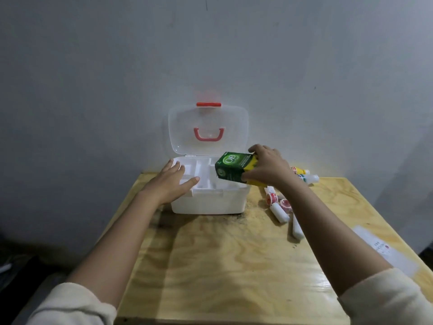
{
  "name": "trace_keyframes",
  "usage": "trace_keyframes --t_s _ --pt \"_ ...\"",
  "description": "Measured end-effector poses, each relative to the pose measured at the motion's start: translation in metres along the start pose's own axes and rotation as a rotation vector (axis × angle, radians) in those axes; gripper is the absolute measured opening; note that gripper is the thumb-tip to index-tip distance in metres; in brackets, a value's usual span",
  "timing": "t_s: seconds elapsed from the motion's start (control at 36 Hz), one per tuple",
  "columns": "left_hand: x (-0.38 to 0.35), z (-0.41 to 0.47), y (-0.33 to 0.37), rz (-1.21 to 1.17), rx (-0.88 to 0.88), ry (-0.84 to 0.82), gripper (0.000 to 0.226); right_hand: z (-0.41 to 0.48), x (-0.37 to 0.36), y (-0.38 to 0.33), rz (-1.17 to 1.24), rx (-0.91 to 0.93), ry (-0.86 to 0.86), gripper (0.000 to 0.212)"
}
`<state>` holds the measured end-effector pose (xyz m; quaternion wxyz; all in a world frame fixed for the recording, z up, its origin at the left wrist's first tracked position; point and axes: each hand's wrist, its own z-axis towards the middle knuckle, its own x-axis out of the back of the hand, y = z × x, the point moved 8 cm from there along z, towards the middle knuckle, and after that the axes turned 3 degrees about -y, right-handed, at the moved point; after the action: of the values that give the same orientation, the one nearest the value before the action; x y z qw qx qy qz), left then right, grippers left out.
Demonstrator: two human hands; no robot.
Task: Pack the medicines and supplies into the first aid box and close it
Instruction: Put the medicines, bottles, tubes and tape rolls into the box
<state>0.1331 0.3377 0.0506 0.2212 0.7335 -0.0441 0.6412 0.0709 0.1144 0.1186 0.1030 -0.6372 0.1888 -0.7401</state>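
A white first aid box (208, 202) stands open at the far edge of the wooden table, its clear lid (208, 127) with a red latch and pink handle leaning back against the wall. A white divided tray sits in the top of the box. My left hand (173, 184) rests flat on the box's left rim, fingers apart, holding nothing. My right hand (267, 170) grips a green and yellow medicine carton (234, 168) just above the right side of the box. Several white rolls and tubes with red labels (278, 207) lie to the right of the box.
Two small bottles (304, 175) lie at the far right behind my right hand. A white paper label (384, 249) lies near the table's right edge (398, 231). The wall stands directly behind the box.
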Motion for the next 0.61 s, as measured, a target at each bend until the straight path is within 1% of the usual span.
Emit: trace_keyframes --t_s 0.08,0.22,0.39,0.5,0.61 --pt "-0.001 0.000 0.000 -0.014 0.006 0.008 0.080 0.010 -0.004 -0.009 -0.139 0.038 -0.030 0.065" --pt "0.000 -0.001 0.000 -0.001 0.010 0.018 0.080 0.026 -0.020 -0.024 -0.254 0.140 -0.134 0.072" --pt "-0.001 -0.002 0.000 -0.007 0.030 0.008 0.081 0.034 -0.049 -0.036 -0.189 0.233 -0.232 0.075" --pt "0.000 -0.005 0.001 -0.008 0.041 0.003 0.081 0.039 -0.067 -0.037 -0.124 0.247 -0.227 0.074" --pt "0.001 -0.006 0.002 -0.018 0.045 0.006 0.080 0.044 -0.073 -0.031 -0.171 0.232 -0.197 0.066"
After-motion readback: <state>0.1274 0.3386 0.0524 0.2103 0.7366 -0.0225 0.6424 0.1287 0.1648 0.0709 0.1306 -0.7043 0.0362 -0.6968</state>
